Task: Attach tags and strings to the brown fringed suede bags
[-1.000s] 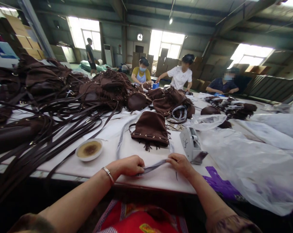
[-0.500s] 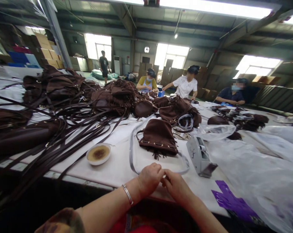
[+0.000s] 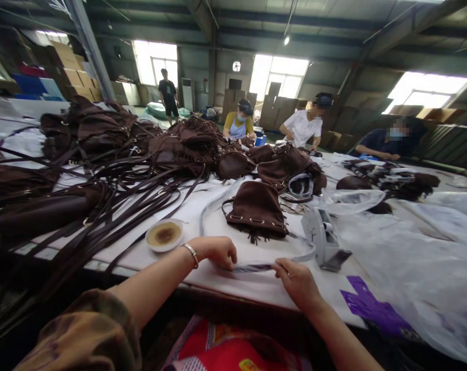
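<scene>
A small dark brown drawstring bag (image 3: 256,206) with fringe and metal eyelets lies on the white-covered table, a side handle sticking out at its left. Around it loops a long strap (image 3: 252,268) wrapped in clear, greyish plastic. Both my hands are at the near stretch of this strap. My left hand (image 3: 218,251), with a bangle on the wrist, has its fingers curled down onto it; the fingertips are partly hidden. My right hand (image 3: 297,281) pinches the strap between thumb and fingers, a short way to the right.
A white bowl (image 3: 164,235) of yellowish-brown paste stands left of my left hand. A grey tape dispenser (image 3: 324,242) stands at right, with purple tape (image 3: 376,309) on the table edge nearby. Brown bags (image 3: 187,147) and loose straps are heaped behind and left. Several people work beyond.
My hands were together in front of the bag; they have moved apart and forward onto the strap's near side. The bag lies where it was.
</scene>
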The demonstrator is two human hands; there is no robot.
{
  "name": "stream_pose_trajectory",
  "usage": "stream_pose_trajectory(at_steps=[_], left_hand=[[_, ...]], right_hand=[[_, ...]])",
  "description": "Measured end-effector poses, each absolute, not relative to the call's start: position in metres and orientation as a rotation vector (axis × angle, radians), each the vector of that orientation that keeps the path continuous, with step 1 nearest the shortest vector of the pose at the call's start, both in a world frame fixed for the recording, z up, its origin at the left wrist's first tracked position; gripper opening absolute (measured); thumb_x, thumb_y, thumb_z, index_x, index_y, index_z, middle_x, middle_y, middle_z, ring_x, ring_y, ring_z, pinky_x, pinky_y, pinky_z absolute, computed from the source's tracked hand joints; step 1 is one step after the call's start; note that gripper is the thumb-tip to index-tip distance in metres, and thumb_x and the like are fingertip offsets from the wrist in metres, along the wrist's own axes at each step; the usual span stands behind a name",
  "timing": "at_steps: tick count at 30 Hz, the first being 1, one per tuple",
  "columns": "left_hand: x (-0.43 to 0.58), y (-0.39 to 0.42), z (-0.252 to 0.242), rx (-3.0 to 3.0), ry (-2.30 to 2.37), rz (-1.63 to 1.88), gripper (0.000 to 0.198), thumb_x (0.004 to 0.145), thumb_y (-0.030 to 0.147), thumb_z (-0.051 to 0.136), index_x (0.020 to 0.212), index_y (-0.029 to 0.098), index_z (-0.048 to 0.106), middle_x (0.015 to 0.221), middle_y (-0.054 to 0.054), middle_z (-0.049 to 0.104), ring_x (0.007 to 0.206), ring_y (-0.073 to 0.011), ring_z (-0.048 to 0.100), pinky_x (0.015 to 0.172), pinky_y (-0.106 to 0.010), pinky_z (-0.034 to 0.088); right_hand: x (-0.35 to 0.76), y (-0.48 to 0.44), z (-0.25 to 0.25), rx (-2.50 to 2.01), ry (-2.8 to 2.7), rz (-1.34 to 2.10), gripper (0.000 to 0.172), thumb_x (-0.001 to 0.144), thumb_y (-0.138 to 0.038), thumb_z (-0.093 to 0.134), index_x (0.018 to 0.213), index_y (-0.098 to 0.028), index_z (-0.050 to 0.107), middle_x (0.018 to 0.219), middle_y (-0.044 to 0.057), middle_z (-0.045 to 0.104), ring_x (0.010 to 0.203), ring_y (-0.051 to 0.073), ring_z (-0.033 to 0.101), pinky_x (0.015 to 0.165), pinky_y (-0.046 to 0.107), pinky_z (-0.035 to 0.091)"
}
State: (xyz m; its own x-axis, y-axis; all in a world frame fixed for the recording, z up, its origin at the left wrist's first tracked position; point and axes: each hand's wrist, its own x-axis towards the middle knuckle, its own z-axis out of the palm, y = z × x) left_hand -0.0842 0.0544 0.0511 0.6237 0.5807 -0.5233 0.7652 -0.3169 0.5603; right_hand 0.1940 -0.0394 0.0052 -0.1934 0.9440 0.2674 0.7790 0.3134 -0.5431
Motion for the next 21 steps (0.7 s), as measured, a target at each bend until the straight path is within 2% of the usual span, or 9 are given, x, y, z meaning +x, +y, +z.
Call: stream_pose_trajectory(at_steps=[2, 4, 6, 8, 12, 15, 18, 20, 21], left_hand=[[-0.081, 0.060, 0.049, 1.976, 1.024, -0.391, 0.039, 0.064, 0.035, 0.075, 0.101, 0.024, 0.074, 0.073, 0.003, 0.069, 0.057, -0.0129, 0.055, 0.054, -0.023, 0.042], [-0.076, 0.063, 0.047, 1.998, 0.975, -0.455, 0.035, 0.062, 0.037, 0.076, 0.094, 0.023, 0.075, 0.067, 0.003, 0.066, 0.055, -0.0130, 0.054, 0.052, -0.023, 0.041], [-0.071, 0.064, 0.047, 2.099, 0.949, -0.438, 0.029, 0.061, 0.037, 0.077, 0.085, 0.021, 0.074, 0.065, 0.003, 0.065, 0.058, -0.0137, 0.054, 0.053, -0.023, 0.041], [-0.069, 0.064, 0.048, 2.268, 0.951, -0.324, 0.023, 0.062, 0.034, 0.076, 0.081, 0.020, 0.072, 0.071, 0.002, 0.066, 0.064, -0.0152, 0.057, 0.058, -0.024, 0.044], [-0.071, 0.059, 0.049, 2.624, 1.086, 0.013, 0.018, 0.074, 0.021, 0.062, 0.091, 0.020, 0.068, 0.096, -0.006, 0.070, 0.084, -0.0206, 0.065, 0.073, -0.027, 0.048], [-0.077, 0.052, 0.044, 2.668, 1.350, 0.043, 0.020, 0.086, 0.021, 0.052, 0.102, 0.018, 0.063, 0.087, -0.009, 0.071, 0.080, -0.0245, 0.068, 0.069, -0.031, 0.049], [-0.080, 0.043, 0.037, 2.653, 1.419, 0.037, 0.016, 0.089, 0.025, 0.051, 0.097, 0.018, 0.064, 0.085, -0.010, 0.072, 0.079, -0.0260, 0.069, 0.066, -0.031, 0.048], [-0.078, 0.035, 0.032, 2.682, 1.368, 0.062, 0.013, 0.087, 0.021, 0.052, 0.086, 0.019, 0.065, 0.087, -0.009, 0.072, 0.080, -0.0247, 0.069, 0.066, -0.030, 0.048], [-0.075, 0.030, 0.030, 2.703, 1.334, 0.087, 0.014, 0.086, 0.018, 0.052, 0.082, 0.018, 0.065, 0.087, -0.008, 0.072, 0.079, -0.0237, 0.069, 0.065, -0.029, 0.047]], right_hand=[[0.195, -0.038, 0.008, -1.532, -1.984, 0.377, 0.031, 0.096, -0.042, 0.047, 0.079, -0.021, 0.064, 0.067, 0.000, 0.068, 0.064, 0.016, 0.064, 0.067, 0.025, 0.042], [0.197, -0.037, 0.012, -1.533, -1.948, 0.373, 0.030, 0.096, -0.042, 0.049, 0.082, -0.021, 0.065, 0.068, 0.000, 0.069, 0.065, 0.015, 0.065, 0.068, 0.025, 0.042], [0.199, -0.036, 0.016, -1.536, -1.912, 0.366, 0.029, 0.095, -0.043, 0.050, 0.083, -0.021, 0.065, 0.068, 0.000, 0.069, 0.066, 0.015, 0.065, 0.068, 0.024, 0.042], [0.201, -0.036, 0.018, -1.548, -1.870, 0.362, 0.030, 0.095, -0.044, 0.050, 0.084, -0.021, 0.065, 0.068, 0.000, 0.069, 0.065, 0.015, 0.065, 0.068, 0.024, 0.042], [0.205, -0.040, 0.012, -1.607, -1.864, 0.373, 0.031, 0.095, -0.044, 0.050, 0.079, -0.021, 0.064, 0.066, 0.000, 0.068, 0.063, 0.015, 0.064, 0.066, 0.025, 0.041], [0.211, -0.042, 0.002, -1.676, -1.912, 0.404, 0.033, 0.095, -0.043, 0.047, 0.075, -0.021, 0.062, 0.064, 0.000, 0.066, 0.062, 0.016, 0.063, 0.065, 0.026, 0.041], [0.212, -0.042, 0.000, -1.782, -1.955, 0.433, 0.031, 0.094, -0.039, 0.047, 0.074, -0.021, 0.062, 0.063, 0.002, 0.066, 0.062, 0.017, 0.063, 0.065, 0.027, 0.042], [0.203, -0.042, 0.006, -1.846, -1.921, 0.493, 0.023, 0.091, -0.035, 0.049, 0.091, -0.019, 0.066, 0.063, 0.002, 0.067, 0.064, 0.019, 0.064, 0.066, 0.028, 0.043], [0.195, -0.043, 0.011, -1.854, -1.888, 0.563, 0.026, 0.090, -0.033, 0.050, 0.107, -0.018, 0.064, 0.063, 0.001, 0.067, 0.064, 0.019, 0.065, 0.067, 0.029, 0.044]])
